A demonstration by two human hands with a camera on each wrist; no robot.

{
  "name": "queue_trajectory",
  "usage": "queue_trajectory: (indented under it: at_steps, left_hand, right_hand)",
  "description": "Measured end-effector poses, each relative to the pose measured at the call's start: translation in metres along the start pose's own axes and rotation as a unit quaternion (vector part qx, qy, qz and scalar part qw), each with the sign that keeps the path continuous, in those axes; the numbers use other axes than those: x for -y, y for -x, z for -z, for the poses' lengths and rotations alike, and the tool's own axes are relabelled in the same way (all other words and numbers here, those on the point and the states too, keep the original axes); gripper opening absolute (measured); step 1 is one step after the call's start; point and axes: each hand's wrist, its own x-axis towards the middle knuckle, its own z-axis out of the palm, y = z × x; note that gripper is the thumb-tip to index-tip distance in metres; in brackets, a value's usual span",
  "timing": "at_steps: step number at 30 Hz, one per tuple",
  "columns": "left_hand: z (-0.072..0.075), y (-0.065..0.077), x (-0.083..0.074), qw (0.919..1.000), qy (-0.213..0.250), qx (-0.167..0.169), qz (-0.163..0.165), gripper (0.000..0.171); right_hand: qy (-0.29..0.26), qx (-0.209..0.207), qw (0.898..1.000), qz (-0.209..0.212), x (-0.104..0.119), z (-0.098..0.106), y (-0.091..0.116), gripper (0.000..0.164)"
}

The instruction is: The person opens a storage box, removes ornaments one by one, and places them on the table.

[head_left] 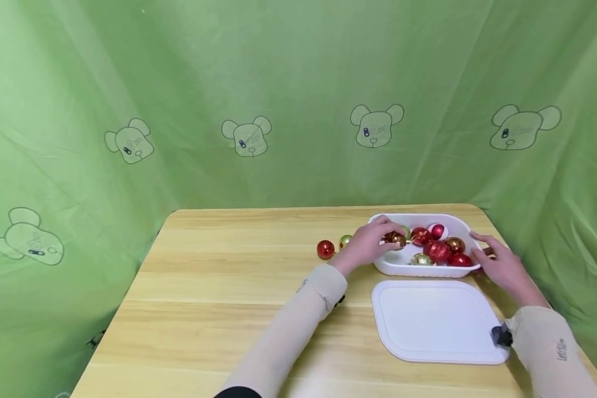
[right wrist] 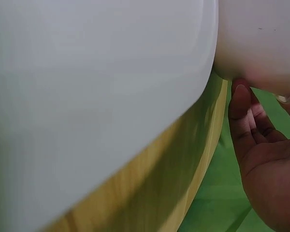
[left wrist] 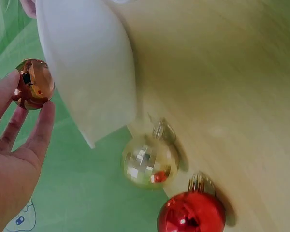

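My left hand (head_left: 365,244) pinches a shiny copper-brown Christmas ball (left wrist: 35,84) between thumb and fingertips, over the left end of a white plastic box (head_left: 403,271). Red, gold and brown Christmas balls lie in the box, among them a glittery red ball (head_left: 436,251) and a gold one (head_left: 420,259). At the box's right end, my right hand (head_left: 499,262) holds the corner, thumb against the wall and fingers by the rim. Outside the box on the left, a red ball (head_left: 325,249) and a faceted gold ball (left wrist: 150,162) rest on the table.
A flat white lid (head_left: 440,320) lies on the wooden table (head_left: 219,298) in front of the box, under the right forearm's inner side. Green curtains (head_left: 298,66) with bear-head prints hang behind the table and at both sides.
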Motion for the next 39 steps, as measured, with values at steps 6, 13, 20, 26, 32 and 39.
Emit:
queue_trajectory:
  at_steps: [6,13,20,26,32,39]
  left_hand:
    - [0.011,0.012,0.003,1.0,-0.001,0.0,0.001,0.037]
    - [0.03,0.028,0.01,0.9996,0.014,-0.017,-0.017,0.034]
    - [0.042,0.039,0.024,0.9991,0.014,-0.034,-0.021,0.032]
    - [0.053,0.052,0.037,0.9988,0.01,-0.048,-0.012,0.033]
    - [0.062,0.066,0.051,0.9982,0.006,-0.058,-0.015,0.033]
    - [0.067,0.083,0.066,0.9977,0.004,-0.067,-0.004,0.032]
  right_hand:
    - [-0.004,-0.001,1.0,-0.001,0.002,-0.002,0.002,0.06]
    - [0.007,0.008,1.0,-0.002,0.004,0.0,0.002,0.062]
    - [0.001,0.0,1.0,-0.002,0.002,0.0,0.001,0.061]
    - [-0.003,-0.001,1.0,-0.001,0.002,-0.002,0.001,0.061]
    - [0.001,-0.001,1.0,0.003,0.002,-0.001,0.002,0.061]
    - [0.006,-0.002,1.0,0.006,0.001,-0.002,0.002,0.06]
